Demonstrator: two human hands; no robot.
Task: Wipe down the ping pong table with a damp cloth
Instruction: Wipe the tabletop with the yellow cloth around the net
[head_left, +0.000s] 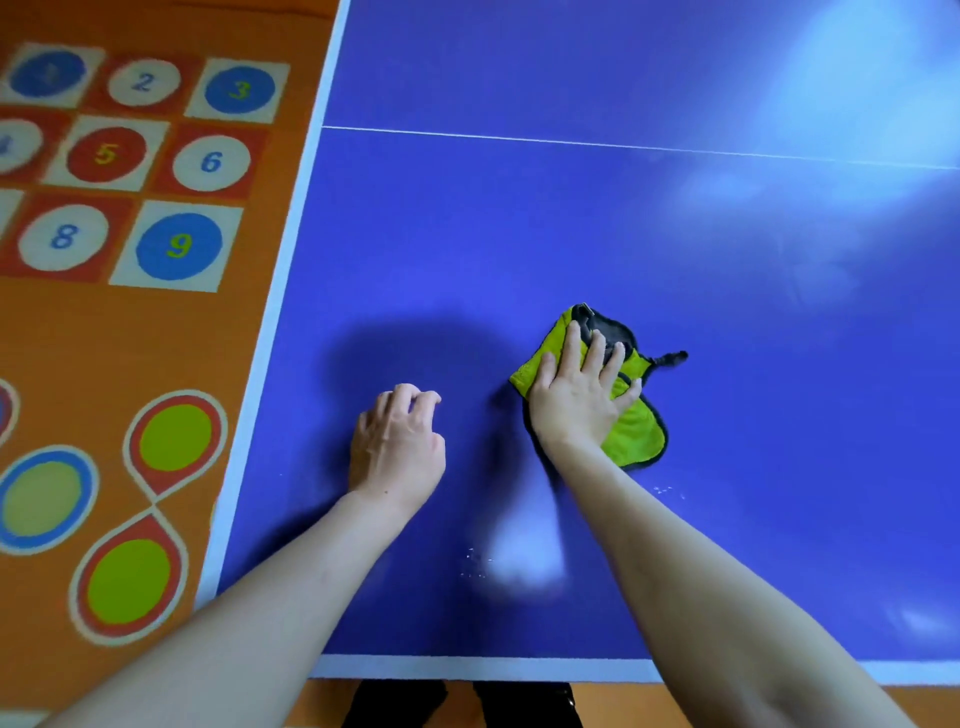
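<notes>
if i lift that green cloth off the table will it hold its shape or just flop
Probably flop: the green cloth lies crumpled in soft folds under the right hand, with a thin loop trailing loose. It looks thin, so likely light. Pressed flat on the smooth blue table, it should slide easily.

My right hand (579, 395) lies flat, fingers spread, pressing the green and grey cloth (631, 431) onto the blue desk (675, 234). At nine o'clock from it my left hand (397, 441) rests on the desk, fingers loosely curled, holding nothing. A white line (571, 142) crosses the desk at twelve o'clock. Beyond the desk's nine o'clock edge lies an orange floor mat (140, 332) with numbered circles.
</notes>
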